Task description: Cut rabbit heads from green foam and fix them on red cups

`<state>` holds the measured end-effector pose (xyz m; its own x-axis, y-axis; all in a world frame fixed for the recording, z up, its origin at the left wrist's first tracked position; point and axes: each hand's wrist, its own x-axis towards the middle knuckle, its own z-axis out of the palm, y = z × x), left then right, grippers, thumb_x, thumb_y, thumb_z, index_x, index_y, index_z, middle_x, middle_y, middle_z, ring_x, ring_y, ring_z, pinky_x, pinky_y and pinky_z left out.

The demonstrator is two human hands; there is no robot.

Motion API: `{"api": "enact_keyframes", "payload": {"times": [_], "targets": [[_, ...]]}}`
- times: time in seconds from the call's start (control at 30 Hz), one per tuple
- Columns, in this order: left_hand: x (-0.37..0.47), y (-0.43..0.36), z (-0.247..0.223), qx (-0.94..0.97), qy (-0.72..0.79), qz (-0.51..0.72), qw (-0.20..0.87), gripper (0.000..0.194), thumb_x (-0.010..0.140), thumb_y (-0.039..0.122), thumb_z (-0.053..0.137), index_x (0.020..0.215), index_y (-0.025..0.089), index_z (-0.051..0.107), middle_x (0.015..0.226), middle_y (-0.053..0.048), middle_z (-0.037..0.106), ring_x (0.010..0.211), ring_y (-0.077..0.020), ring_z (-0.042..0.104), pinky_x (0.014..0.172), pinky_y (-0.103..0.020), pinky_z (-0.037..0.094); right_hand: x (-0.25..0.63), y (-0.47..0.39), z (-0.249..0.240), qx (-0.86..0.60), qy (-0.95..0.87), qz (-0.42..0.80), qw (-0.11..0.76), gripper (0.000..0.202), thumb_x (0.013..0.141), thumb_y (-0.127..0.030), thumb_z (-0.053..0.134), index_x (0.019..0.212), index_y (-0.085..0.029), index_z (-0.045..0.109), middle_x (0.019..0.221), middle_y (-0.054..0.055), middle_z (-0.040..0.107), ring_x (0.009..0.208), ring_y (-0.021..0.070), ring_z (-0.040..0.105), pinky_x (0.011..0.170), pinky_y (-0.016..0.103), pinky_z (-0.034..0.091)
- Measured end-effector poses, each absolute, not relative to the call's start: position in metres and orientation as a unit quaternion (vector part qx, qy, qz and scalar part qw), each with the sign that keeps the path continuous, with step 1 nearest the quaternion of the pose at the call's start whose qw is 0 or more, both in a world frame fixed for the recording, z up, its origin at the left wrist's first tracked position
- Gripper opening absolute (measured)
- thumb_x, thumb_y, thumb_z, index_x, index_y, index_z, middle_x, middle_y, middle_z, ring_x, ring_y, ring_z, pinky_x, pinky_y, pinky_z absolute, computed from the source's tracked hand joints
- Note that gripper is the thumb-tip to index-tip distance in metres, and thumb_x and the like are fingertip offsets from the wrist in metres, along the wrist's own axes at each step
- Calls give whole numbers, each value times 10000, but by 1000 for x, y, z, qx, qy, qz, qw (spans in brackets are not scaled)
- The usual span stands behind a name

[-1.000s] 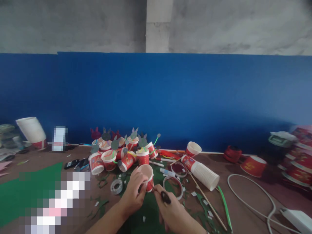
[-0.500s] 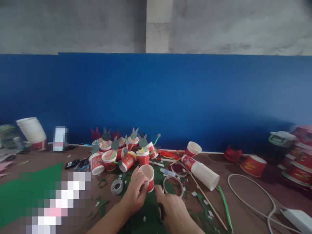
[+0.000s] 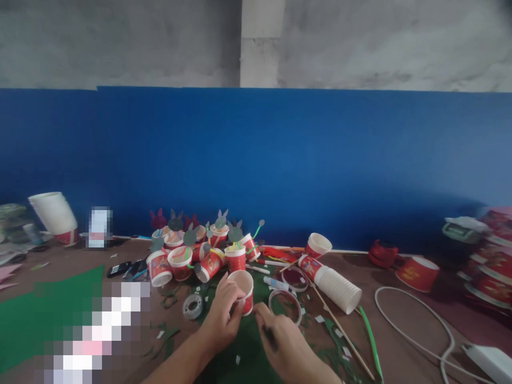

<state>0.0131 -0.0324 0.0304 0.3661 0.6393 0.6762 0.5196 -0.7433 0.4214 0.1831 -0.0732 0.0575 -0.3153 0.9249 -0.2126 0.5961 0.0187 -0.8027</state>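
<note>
A red and white paper cup [image 3: 247, 293] stands with its mouth up near the middle of the table. My left hand [image 3: 224, 309] grips its left side, thumb and fingers at the rim. Just right of the cup, my right hand [image 3: 280, 336] is closed around a dark object [image 3: 269, 337], blurred and too unclear to name; its fingertips are close to the cup's lower right side. Behind the cup is a cluster of similar cups [image 3: 234, 260] with paper animal heads and coloured strips. A roll of tape [image 3: 192, 306] lies left of my left hand.
A nested stack of cups [image 3: 338, 288] lies at the right of centre, beside a thin stick [image 3: 342, 330] and a green strip [image 3: 370, 341]. A white cable [image 3: 416, 341] loops farther right. Green paper [image 3: 72, 288] covers the left, and scraps are scattered around.
My right hand has turned slightly and the dark object in it has shifted and blurred. My left hand and the cup are nearly unchanged.
</note>
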Motion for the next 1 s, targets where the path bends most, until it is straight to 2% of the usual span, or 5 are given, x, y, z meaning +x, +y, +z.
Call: {"api": "enact_keyframes", "payload": {"times": [0.1,0.37,0.67,0.87,1.0], "targets": [[13,-33,30,821,354,443,68,126,881,189,385,787,207,467,720,-7,508,746,-172,510,1010,-495,334,180,-79,54,-557,-738,331,188,244,843,-334,459,1042,-193,484,592,4,592,434,102,521,429,191,288],[13,-33,31,819,351,450,59,125,865,157,400,783,203,481,717,-10,528,753,-175,521,994,-486,355,189,-54,69,-458,-402,771,182,381,929,-362,177,1095,-183,469,409,-100,413,231,52,199,303,150,186],[15,-32,31,821,349,447,65,119,865,160,403,787,200,484,721,-8,524,756,-171,519,1002,-485,347,181,-79,54,-561,-735,298,237,196,810,-335,488,942,-196,529,620,18,599,561,157,585,486,216,324],[14,-31,31,820,352,449,59,121,855,139,399,790,202,479,719,-12,519,767,-180,519,981,-488,363,186,-56,60,-474,-459,725,196,391,911,-411,196,1115,-195,450,420,-93,431,238,67,265,326,158,220],[13,-32,31,820,353,446,58,120,849,133,407,792,204,485,718,-12,522,773,-183,524,986,-485,358,190,-55,59,-465,-462,728,200,381,907,-413,219,1105,-198,462,436,-88,445,256,58,253,338,155,236]]}}
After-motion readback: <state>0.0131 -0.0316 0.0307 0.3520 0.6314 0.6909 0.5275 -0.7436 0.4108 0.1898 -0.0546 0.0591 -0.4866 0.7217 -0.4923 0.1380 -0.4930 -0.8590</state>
